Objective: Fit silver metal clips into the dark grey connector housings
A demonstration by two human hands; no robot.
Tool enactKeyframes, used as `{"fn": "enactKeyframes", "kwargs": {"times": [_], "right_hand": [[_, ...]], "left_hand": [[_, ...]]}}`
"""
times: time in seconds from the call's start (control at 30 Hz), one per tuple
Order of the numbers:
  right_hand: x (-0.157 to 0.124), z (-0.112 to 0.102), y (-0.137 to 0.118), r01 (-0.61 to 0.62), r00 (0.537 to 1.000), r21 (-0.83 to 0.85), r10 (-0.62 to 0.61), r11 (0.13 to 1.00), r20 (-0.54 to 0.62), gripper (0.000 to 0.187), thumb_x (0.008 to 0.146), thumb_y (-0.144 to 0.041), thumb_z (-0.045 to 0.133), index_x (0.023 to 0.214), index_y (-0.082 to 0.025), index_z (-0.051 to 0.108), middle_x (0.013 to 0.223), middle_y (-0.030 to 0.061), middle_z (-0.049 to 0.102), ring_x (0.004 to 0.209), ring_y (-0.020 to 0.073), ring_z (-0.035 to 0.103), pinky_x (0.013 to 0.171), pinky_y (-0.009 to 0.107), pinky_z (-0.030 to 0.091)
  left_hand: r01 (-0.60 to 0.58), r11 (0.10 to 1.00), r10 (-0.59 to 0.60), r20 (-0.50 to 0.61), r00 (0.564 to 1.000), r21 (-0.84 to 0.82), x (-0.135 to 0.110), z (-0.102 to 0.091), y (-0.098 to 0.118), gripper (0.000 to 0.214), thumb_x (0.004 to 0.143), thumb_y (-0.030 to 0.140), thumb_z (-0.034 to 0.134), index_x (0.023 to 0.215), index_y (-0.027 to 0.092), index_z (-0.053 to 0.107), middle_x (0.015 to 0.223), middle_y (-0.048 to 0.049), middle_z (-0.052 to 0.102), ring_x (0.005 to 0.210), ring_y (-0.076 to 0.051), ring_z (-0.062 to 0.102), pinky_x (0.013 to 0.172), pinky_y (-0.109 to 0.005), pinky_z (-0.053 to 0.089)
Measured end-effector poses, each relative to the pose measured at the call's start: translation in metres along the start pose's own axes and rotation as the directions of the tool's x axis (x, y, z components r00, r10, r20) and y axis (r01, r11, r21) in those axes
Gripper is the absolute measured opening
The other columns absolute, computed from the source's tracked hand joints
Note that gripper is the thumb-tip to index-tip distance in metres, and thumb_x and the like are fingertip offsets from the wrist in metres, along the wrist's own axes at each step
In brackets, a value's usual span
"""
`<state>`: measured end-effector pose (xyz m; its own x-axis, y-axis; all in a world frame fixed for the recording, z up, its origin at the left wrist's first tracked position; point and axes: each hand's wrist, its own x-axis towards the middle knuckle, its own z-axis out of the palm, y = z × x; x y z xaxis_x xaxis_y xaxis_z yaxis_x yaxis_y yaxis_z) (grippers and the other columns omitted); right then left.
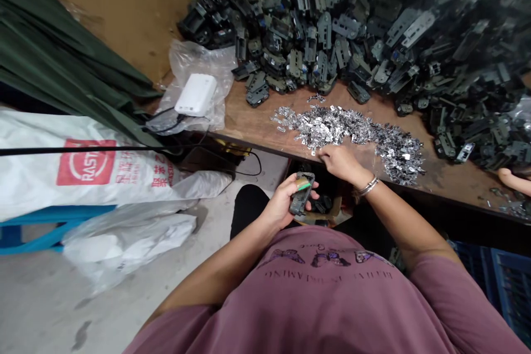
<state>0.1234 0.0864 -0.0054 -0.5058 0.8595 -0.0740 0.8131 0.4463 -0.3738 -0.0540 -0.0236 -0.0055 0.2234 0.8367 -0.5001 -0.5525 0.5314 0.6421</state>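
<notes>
My left hand point(282, 202) is closed around a dark grey plastic housing point(299, 200), held tilted in front of my lap. A green and yellowish patch shows at the housing's upper end. At the table's front edge, my right hand point(341, 164) has its fingers drawn together beside a pile of small shiny metal pieces point(327, 126). What those fingertips hold, if anything, is too small to make out. Behind the metal pieces rises a large heap of similar dark plastic housings point(323, 61).
A white box-shaped device point(196, 94) with a black cable lies on clear plastic at the table's left end. Below the edge stands an open carton point(342, 213) with dark parts inside. Another person's hand point(514, 181) reaches in at right. White sacks point(37, 171) lie left.
</notes>
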Motion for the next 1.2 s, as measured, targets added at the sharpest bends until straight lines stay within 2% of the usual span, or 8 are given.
{"fn": "enactKeyframes", "kwargs": {"times": [0.17, 0.43, 0.6, 0.83, 0.93, 1.0, 1.1, 1.2], "right_hand": [[-0.021, -0.003, 0.023, -0.039, 0.994, 0.166, 0.055, 0.985, -0.095, 0.021, 0.093, -0.017, 0.049, 0.089, -0.018, 0.070, 0.089, 0.0049, 0.073, 0.078, 0.0176, 0.065, 0.072, 0.027, 0.045], [-0.027, 0.002, 0.013, -0.089, 0.994, -0.291, 0.066, 0.953, -0.088, 0.023, 0.095, -0.023, 0.048, 0.091, -0.014, 0.068, 0.091, 0.0130, 0.069, 0.076, 0.0212, 0.062, 0.066, 0.030, 0.040], [-0.036, -0.001, 0.026, -0.147, 0.981, -0.311, 0.099, 0.939, -0.164, 0.027, 0.098, -0.027, 0.046, 0.090, -0.013, 0.067, 0.089, 0.0129, 0.068, 0.081, 0.0230, 0.062, 0.068, 0.031, 0.040], [-0.047, -0.001, 0.040, -0.173, 0.978, -0.293, 0.128, 0.941, -0.166, 0.024, 0.096, -0.030, 0.051, 0.088, -0.017, 0.070, 0.095, 0.0109, 0.066, 0.081, 0.0207, 0.060, 0.065, 0.030, 0.040], [-0.049, 0.000, 0.034, -0.130, 0.964, -0.151, 0.090, 0.980, -0.249, 0.020, 0.092, -0.023, 0.053, 0.079, -0.016, 0.066, 0.084, 0.0100, 0.065, 0.076, 0.0198, 0.059, 0.066, 0.030, 0.041], [-0.054, 0.003, 0.023, -0.054, 0.930, 0.081, 0.080, 0.995, -0.358, 0.017, 0.089, -0.023, 0.056, 0.074, -0.018, 0.063, 0.074, 0.0061, 0.064, 0.070, 0.0177, 0.058, 0.066, 0.029, 0.043], [-0.064, 0.010, 0.000, 0.050, 0.884, 0.473, 0.181, 0.880, -0.430, 0.011, 0.084, -0.030, 0.065, 0.079, -0.021, 0.062, 0.068, -0.0002, 0.063, 0.058, 0.0134, 0.055, 0.057, 0.026, 0.045], [-0.072, 0.017, -0.021, 0.151, 0.881, 0.574, 0.155, 0.805, -0.447, 0.010, 0.083, -0.032, 0.068, 0.085, -0.023, 0.066, 0.076, 0.0009, 0.068, 0.064, 0.0150, 0.061, 0.062, 0.029, 0.050]], "left_hand": [[-0.073, 0.997, 0.073, -0.072, 0.995, 0.005, 0.001, -0.001, 0.001, 0.035, 0.066, 0.032, 0.067, 0.095, 0.018, 0.054, 0.078, -0.0021, 0.068, 0.058, -0.014, 0.063, 0.043, -0.022, 0.049], [-0.016, 0.996, 0.027, -0.121, 0.992, 0.093, 0.011, 0.019, 0.002, 0.030, 0.062, 0.029, 0.072, 0.084, 0.018, 0.055, 0.072, 0.0011, 0.063, 0.054, -0.011, 0.059, 0.039, -0.019, 0.045], [0.059, 0.989, -0.043, -0.123, 0.991, 0.135, 0.014, 0.020, 0.000, 0.026, 0.064, 0.026, 0.071, 0.084, 0.018, 0.056, 0.080, -0.0011, 0.066, 0.059, -0.013, 0.063, 0.042, -0.019, 0.045], [0.101, 0.981, -0.091, -0.070, 0.993, 0.165, 0.014, 0.027, -0.006, 0.027, 0.063, 0.021, 0.069, 0.087, 0.018, 0.057, 0.082, -0.0006, 0.066, 0.060, -0.013, 0.062, 0.046, -0.021, 0.046], [0.091, 0.981, -0.079, -0.072, 0.994, 0.172, 0.015, 0.030, -0.007, 0.026, 0.063, 0.021, 0.070, 0.085, 0.018, 0.057, 0.077, 0.0013, 0.064, 0.060, -0.011, 0.061, 0.051, -0.021, 0.046], [0.065, 0.982, -0.055, -0.061, 0.997, 0.176, 0.016, 0.031, -0.007, 0.027, 0.063, 0.021, 0.072, 0.086, 0.018, 0.057, 0.075, 0.0025, 0.062, 0.062, -0.011, 0.060, 0.055, -0.022, 0.047], [0.006, 0.982, -0.007, 0.002, 1.000, 0.188, 0.016, 0.031, -0.007, 0.036, 0.061, 0.019, 0.073, 0.094, 0.018, 0.059, 0.082, 0.0018, 0.065, 0.070, -0.012, 0.060, 0.065, -0.024, 0.049], [-0.075, 0.969, 0.059, 0.074, 0.996, 0.235, 0.015, 0.029, -0.010, 0.044, 0.059, 0.016, 0.073, 0.101, 0.018, 0.059, 0.092, 0.0003, 0.066, 0.083, -0.013, 0.061, 0.075, -0.025, 0.049]]}}
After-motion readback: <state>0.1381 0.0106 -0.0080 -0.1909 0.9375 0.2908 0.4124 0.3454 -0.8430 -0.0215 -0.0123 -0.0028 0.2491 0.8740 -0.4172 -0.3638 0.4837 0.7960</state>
